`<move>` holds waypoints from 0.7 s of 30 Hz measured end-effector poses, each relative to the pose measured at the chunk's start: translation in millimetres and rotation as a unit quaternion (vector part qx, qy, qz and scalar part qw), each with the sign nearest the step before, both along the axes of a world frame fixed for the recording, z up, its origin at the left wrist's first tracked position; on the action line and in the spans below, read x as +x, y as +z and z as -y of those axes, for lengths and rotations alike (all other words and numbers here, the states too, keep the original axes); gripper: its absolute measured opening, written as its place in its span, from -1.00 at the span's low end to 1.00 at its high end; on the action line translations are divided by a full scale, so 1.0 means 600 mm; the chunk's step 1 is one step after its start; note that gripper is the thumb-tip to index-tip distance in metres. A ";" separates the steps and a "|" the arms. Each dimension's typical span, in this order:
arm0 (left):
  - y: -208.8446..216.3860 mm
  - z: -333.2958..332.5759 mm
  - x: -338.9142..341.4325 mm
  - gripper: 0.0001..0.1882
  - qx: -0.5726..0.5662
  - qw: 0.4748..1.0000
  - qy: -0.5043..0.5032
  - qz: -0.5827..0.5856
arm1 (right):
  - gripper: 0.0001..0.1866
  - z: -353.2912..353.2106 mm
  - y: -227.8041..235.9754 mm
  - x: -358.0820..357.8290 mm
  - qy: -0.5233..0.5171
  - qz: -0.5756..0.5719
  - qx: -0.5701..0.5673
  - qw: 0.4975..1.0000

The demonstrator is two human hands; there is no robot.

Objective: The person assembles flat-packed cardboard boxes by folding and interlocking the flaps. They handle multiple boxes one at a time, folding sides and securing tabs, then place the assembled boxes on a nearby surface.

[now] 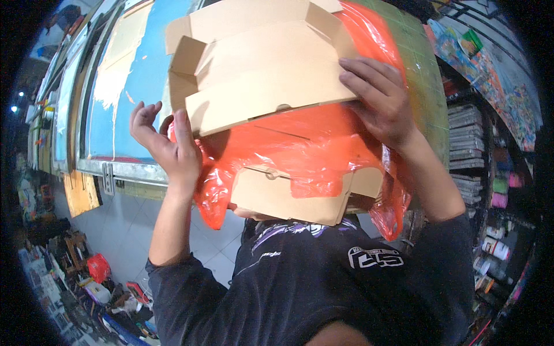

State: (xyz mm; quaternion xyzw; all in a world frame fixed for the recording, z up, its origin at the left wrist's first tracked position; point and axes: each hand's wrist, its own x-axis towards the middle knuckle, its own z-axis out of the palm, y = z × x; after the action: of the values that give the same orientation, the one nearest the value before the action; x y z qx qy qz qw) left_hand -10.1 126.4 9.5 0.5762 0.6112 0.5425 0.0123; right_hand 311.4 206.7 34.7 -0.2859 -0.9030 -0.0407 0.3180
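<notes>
An unfolded light-brown cardboard box (pixel 265 69) lies tilted over an orange plastic bag (pixel 277 135), its side flaps standing partly up. At the box's right side, my right hand (pixel 381 98) is closed on the edge, fingers over the cardboard and thumb hidden beneath. My left hand (pixel 170 144) is at the near left corner, its thumb against the box and its other fingers spread and half curled outside. Closer to my body, another piece of folded cardboard (pixel 288 199) pokes out between the bag's handles.
The bag rests on a greenish worktop (pixel 424 75). To the left stands a blue screen-like panel (pixel 135 104) in a metal frame. Stacked grey items (pixel 465 135) fill a shelf at right. Cluttered goods, including a red bag (pixel 98 268), sit at lower left.
</notes>
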 end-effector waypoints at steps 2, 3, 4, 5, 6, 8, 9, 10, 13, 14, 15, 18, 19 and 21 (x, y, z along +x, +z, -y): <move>-0.006 0.012 0.004 -0.45 0.059 0.998 -0.026 0.024 | -0.60 0.006 0.005 0.003 -0.016 0.021 0.009 1.000; 0.002 0.014 0.003 -0.48 0.121 0.979 -0.029 -0.160 | -0.60 0.009 0.008 0.002 -0.030 0.034 0.015 0.999; 0.016 0.017 0.009 -0.51 0.072 0.969 -0.043 -0.231 | -0.59 0.010 0.012 0.000 -0.038 0.053 0.017 0.998; 0.029 0.020 0.022 -0.53 0.021 0.953 -0.060 -0.296 | -0.58 0.014 0.015 0.003 -0.050 0.073 0.017 0.996; 0.037 0.023 0.027 -0.55 -0.031 0.930 -0.078 -0.358 | -0.57 0.015 0.016 0.001 -0.062 0.094 0.017 0.993; 0.040 0.015 0.016 -0.59 -0.067 0.936 -0.117 -0.326 | -0.59 0.014 0.013 -0.008 -0.059 0.092 0.020 0.994; 0.042 0.011 0.011 -0.60 -0.084 0.937 -0.138 -0.308 | -0.60 0.014 0.013 -0.009 -0.056 0.095 0.010 0.994; 0.052 0.011 0.007 -0.61 -0.125 0.924 -0.152 -0.327 | -0.61 0.014 0.013 -0.010 -0.052 0.099 0.000 0.994; 0.088 0.017 -0.004 -0.59 -0.237 0.884 -0.212 -0.343 | -0.65 0.010 0.029 -0.002 0.022 0.128 -0.132 0.983; 0.094 0.022 -0.010 -0.56 -0.263 0.874 -0.246 -0.327 | -0.64 0.013 0.028 0.001 0.035 0.128 -0.147 0.980; 0.094 0.027 -0.013 -0.54 -0.289 0.862 -0.279 -0.309 | -0.64 0.019 0.026 0.004 0.047 0.127 -0.162 0.977; 0.051 0.052 0.004 -0.36 -0.078 0.977 -0.089 -0.180 | -0.65 0.037 0.011 0.003 0.043 0.062 -0.153 0.985; 0.033 0.063 0.008 -0.27 -0.069 0.991 -0.063 -0.095 | -0.66 0.043 0.002 0.001 0.032 0.030 -0.139 0.989; 0.016 0.088 0.036 -0.16 -0.094 0.980 -0.079 0.158 | -0.55 0.044 -0.005 -0.004 0.041 -0.019 -0.132 0.990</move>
State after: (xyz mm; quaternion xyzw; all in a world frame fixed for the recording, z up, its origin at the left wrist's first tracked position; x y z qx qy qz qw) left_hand 11.7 73.4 18.8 0.5255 0.6027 0.5642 0.2056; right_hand 308.9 180.4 31.8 -0.2885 -0.9054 0.0979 0.2958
